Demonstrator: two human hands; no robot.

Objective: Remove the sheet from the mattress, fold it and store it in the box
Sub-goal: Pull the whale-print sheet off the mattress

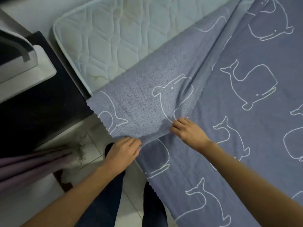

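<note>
Both the left hand [122, 152] and right hand [188, 131] pinch the turned-back corner of the whale-print sheet [237, 112], part peeled off the quilted mattress [105, 40], so removal looks underway, and next it likely needs pulling clear.

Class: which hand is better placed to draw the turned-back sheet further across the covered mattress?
Probably the right hand: it grips the sheet over the mattress, nearer the covered part; the left hand grips it off the bed's edge.
</note>
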